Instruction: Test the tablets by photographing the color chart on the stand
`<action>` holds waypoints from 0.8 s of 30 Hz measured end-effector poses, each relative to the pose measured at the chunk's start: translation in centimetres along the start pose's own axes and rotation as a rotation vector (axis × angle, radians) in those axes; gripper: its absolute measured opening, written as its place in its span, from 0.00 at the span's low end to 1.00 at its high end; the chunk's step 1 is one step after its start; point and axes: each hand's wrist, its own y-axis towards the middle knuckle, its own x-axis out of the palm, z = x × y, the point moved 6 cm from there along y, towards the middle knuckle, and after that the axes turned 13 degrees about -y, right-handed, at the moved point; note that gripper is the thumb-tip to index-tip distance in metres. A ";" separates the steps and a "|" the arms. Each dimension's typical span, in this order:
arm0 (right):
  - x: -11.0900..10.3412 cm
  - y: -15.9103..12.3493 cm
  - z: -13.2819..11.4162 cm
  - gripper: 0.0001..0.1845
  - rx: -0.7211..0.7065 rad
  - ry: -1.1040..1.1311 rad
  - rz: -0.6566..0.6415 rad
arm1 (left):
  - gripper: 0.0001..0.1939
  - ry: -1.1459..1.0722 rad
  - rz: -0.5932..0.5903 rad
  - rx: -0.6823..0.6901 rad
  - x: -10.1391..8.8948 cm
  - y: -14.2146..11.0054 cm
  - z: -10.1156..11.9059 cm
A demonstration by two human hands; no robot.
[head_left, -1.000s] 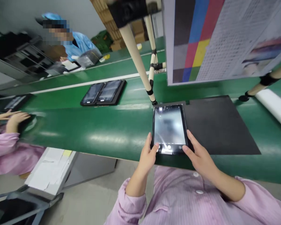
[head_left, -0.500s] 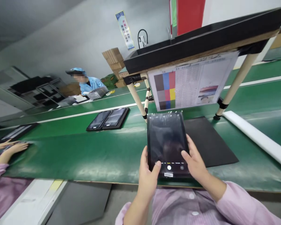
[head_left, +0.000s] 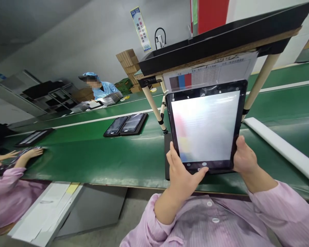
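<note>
I hold a black tablet upright in front of me, above the green conveyor belt. Its screen glows pale white with faint blurred colour patches. My left hand grips the tablet's lower left corner, thumb stretched over the bottom bezel. My right hand clasps the lower right edge. Behind the tablet hangs a printed colour chart under a black shelf on cream-coloured legs. A black mat on the belt is mostly hidden by the tablet.
Two dark tablets lie side by side further along the belt; another lies at the left. A neighbour's hands in pink sleeves rest at the left edge. A person in blue works behind. A white foam roll lies at right.
I have lifted the tablet off the black mat and tilted it upright toward the colour chart. Its screen went from dark to bright white. My view has tipped upward.
</note>
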 end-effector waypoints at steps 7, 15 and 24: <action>-0.2 -0.2 0.2 0.49 -0.001 0.086 -0.044 | 0.64 0.013 0.056 0.029 0.4 -0.9 0.4; 0.0 -0.4 0.2 0.38 -0.032 0.279 -0.093 | 0.67 0.055 0.084 -0.012 0.7 -1.3 0.2; 0.4 -0.6 0.1 0.31 -0.024 0.419 -0.106 | 0.67 0.060 0.103 0.032 0.7 -1.3 0.4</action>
